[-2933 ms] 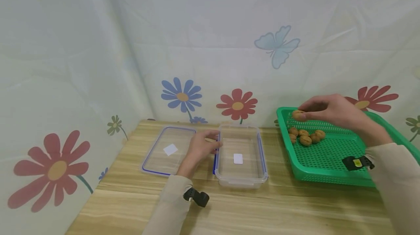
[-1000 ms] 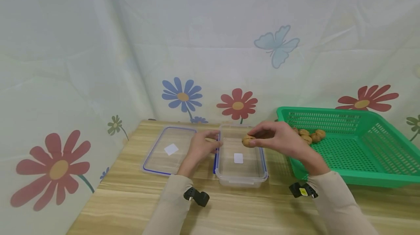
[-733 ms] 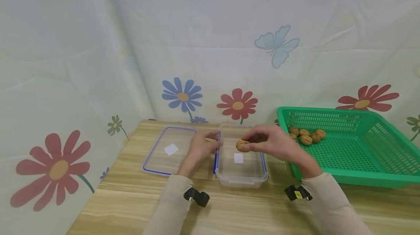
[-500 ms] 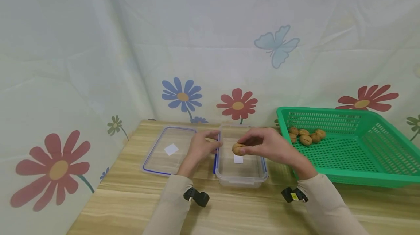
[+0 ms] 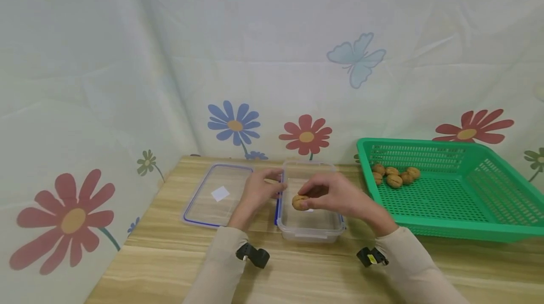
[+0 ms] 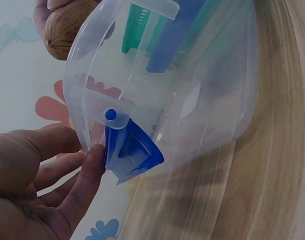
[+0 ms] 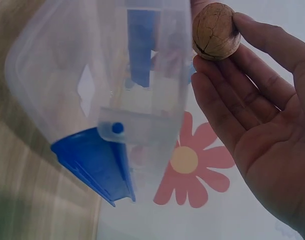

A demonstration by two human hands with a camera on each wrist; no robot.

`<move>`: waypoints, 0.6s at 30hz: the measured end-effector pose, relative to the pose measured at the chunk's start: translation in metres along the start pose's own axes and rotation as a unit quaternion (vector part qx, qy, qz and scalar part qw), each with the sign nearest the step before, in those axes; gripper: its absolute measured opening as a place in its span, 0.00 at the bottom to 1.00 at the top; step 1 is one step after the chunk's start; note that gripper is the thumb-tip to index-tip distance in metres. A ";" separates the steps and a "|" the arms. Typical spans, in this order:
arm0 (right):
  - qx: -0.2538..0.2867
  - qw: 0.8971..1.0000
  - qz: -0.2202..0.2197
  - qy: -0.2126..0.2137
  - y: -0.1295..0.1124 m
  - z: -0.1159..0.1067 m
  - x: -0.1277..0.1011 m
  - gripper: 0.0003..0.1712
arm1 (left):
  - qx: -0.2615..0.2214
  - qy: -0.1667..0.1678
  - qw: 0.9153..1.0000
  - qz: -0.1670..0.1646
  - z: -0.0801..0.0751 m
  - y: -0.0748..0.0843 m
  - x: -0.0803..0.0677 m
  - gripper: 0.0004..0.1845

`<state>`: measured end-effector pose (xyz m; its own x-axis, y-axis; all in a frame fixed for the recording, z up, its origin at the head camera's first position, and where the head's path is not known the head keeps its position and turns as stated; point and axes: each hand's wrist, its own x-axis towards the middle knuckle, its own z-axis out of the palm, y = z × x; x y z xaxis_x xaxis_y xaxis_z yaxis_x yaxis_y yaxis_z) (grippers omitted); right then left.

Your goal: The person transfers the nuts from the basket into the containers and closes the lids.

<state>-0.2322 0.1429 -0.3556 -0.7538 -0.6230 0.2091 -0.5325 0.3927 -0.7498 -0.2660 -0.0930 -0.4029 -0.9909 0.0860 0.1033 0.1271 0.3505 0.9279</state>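
Observation:
My right hand (image 5: pixel 316 195) pinches a brown walnut (image 5: pixel 299 202) in its fingertips, low over the left half of a clear plastic box (image 5: pixel 312 228). The right wrist view shows the walnut (image 7: pixel 216 31) between thumb and fingers (image 7: pixel 252 85), above the box (image 7: pixel 92 75). My left hand (image 5: pixel 269 190) rests against the box's left side. In the left wrist view its fingers (image 6: pixel 80 182) touch the blue clasp (image 6: pixel 132 155), and the walnut (image 6: pixel 67 27) is at the top.
The box's clear lid (image 5: pixel 216 195), blue-rimmed, lies flat to the left of the box. A green mesh basket (image 5: pixel 450 200) stands at the right with several walnuts (image 5: pixel 395 177) in its far left corner. Flowered cloth walls close the back and left.
My right hand has carried the walnut from the green basket leftward and down over the clear box. The left hand has stayed at the box's side.

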 end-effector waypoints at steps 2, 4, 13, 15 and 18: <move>0.000 1.000 -0.004 -0.004 0.001 0.002 0.001 0.11 | 0.000 0.000 1.000 0.000 0.000 -0.001 -0.001 0.24; 0.000 1.000 -0.004 -0.008 0.003 0.004 0.001 0.11 | -0.001 0.000 1.000 0.001 0.000 -0.001 -0.001 0.24; -0.014 1.000 0.016 -0.020 0.007 0.013 0.003 0.11 | -0.003 0.000 1.000 -0.004 -0.001 -0.002 0.001 0.24; -0.017 0.999 0.018 -0.021 0.007 0.015 0.003 0.11 | -0.005 -0.001 1.000 -0.004 -0.001 -0.002 0.001 0.24; -0.020 0.999 0.015 -0.023 0.008 0.017 0.003 0.11 | -0.009 0.000 1.000 -0.006 -0.001 -0.002 0.001 0.24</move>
<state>-0.2327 0.1325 -0.3714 -0.7513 -0.6408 0.1575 -0.5257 0.4369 -0.7299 -0.2670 -0.0942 -0.4045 -0.9923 0.0824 0.0920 0.1145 0.3355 0.9350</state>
